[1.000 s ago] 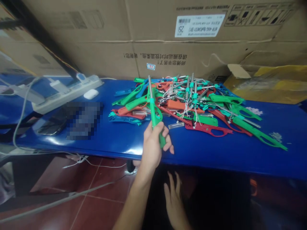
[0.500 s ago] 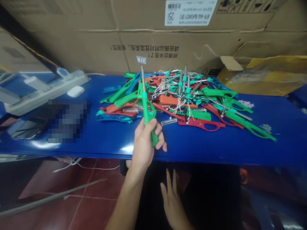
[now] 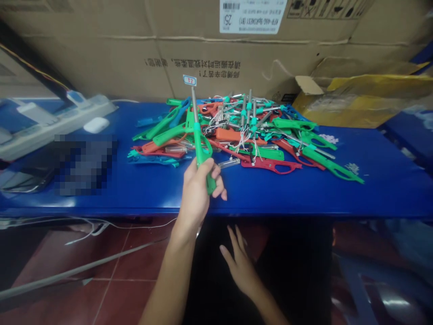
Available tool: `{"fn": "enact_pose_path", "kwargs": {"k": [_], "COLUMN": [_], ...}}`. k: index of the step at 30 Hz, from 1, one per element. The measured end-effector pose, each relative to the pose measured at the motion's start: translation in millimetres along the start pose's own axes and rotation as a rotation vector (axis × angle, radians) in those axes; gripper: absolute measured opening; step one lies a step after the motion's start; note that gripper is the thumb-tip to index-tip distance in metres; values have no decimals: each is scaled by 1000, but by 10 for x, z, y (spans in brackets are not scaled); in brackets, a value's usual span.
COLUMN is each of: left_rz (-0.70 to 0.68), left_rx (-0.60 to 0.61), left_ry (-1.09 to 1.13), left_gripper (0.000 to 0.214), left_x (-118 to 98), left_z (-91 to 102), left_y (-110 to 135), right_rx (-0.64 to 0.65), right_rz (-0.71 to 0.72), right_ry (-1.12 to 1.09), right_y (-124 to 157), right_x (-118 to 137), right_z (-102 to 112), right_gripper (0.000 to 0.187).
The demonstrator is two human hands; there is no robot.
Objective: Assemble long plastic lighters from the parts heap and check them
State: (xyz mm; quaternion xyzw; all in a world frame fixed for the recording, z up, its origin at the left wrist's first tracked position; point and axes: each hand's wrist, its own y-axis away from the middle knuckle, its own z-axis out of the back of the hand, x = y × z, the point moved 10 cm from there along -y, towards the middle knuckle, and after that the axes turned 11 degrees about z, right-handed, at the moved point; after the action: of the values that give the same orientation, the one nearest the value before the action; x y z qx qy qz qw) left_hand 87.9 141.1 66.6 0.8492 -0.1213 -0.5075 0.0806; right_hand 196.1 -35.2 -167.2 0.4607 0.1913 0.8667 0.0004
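Observation:
My left hand [image 3: 198,192] is closed round the handle of a green long-nozzle lighter [image 3: 200,140], held upright above the front edge of the blue table [image 3: 304,194], its metal tube pointing up. My right hand [image 3: 238,262] hangs below the table edge with fingers spread, holding nothing. Behind the held lighter lies a heap of lighter parts [image 3: 243,133]: green, red, orange and blue plastic shells, metal tubes and thin white wires.
A white power strip [image 3: 54,126] and a small white case [image 3: 96,125] sit at the table's left, by a dark phone [image 3: 20,178] and a blurred patch. Cardboard boxes [image 3: 203,49] stand behind. A yellow bag [image 3: 368,97] lies at right. Cables run over the red floor tiles.
The view has swung to the right, so the table's contents sit further left in frame. My left hand keeps the green lighter upright. My right hand has stayed low and turned slightly.

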Motion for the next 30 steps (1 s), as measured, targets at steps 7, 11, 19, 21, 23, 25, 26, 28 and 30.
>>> {"fn": "enact_pose_path", "kwargs": {"k": [7,11,19,21,23,25,26,28,30], "left_rz": [-45,-69,-94,-88,-104,-126,-132,-135,-136], "left_rx": [38,45,73,72,55,35,27,20,21], "left_ry": [-76,-100,-235,-226,-202,-189,-190,-200,-209], "left_gripper": [18,17,19,20,21,21,21,21,21], "left_x": [1,-1,15,9,-20,-48,-55,-55,-52], "left_z": [-41,-52,-124,-123,-110,-99,-98,-101,-109], "left_y": [13,2,-9,1,21,43,51,58,58], "right_rx": [94,171,219,309,424,504,524,528,524], "right_rz": [92,205,548,703,799,807,795,766,734], "right_ry": [54,89,190,171,164,163,159,143,123], "right_y": [84,184,399,536,627,611,571,462,353], "right_x": [272,418,1038,1257,1366,1362,1340,1295,1249], "right_z": [90,98,163,16,-162,-287,-320,-333,-321], "right_gripper": [66,61,39,39,38,35,35,35,37]}}
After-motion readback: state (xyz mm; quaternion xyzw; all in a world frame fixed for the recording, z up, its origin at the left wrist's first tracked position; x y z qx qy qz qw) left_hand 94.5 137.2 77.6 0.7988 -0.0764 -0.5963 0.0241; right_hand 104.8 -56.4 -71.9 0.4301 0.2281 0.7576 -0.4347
